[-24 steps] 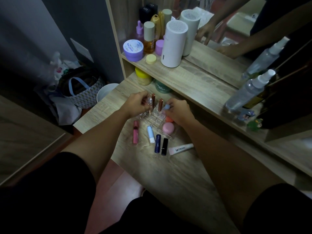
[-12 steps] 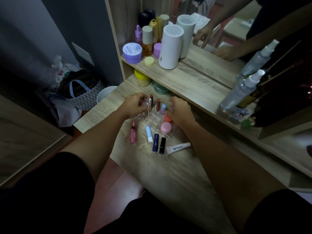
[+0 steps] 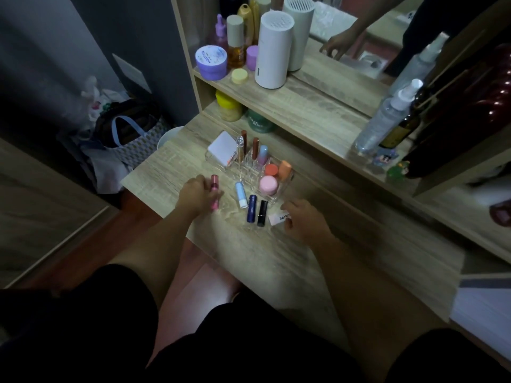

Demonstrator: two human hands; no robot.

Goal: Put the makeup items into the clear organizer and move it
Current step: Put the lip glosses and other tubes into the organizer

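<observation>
I see my left hand (image 3: 197,196) low on the wooden surface (image 3: 265,261), fingers curled onto the pink tube (image 3: 214,195) that lies there; the fingers touch it, but whether it is really gripped I cannot tell. My right hand (image 3: 304,221) sits at about 3 o'clock from the left one, fingers loosely spread and open, fingertips on the end of the white tube (image 3: 279,218), which lies flat with dark lettering on it.

Between my hands three items lie side by side on the surface: a light blue stick (image 3: 241,194), a dark blue tube (image 3: 251,208) and a black tube (image 3: 262,213). All three are outside the clear organizer (image 3: 249,168), which stands just beyond them at 12 o'clock.

Inside the organizer, a white square compact (image 3: 221,147) leans in the left compartment. Several slim tubes stand upright in the middle slots: one clear, two brownish and a pale blue-capped one (image 3: 262,154). In the right compartment sit a pink round jar (image 3: 268,185), an orange round jar (image 3: 271,170) and an orange sponge (image 3: 284,170).

Further off at 12 o'clock a shelf (image 3: 290,100) carries a white cylinder (image 3: 273,49), a purple jar (image 3: 211,62) and some bottles. At 2 o'clock a clear spray bottle (image 3: 384,120) stands before the mirror (image 3: 359,51).
</observation>
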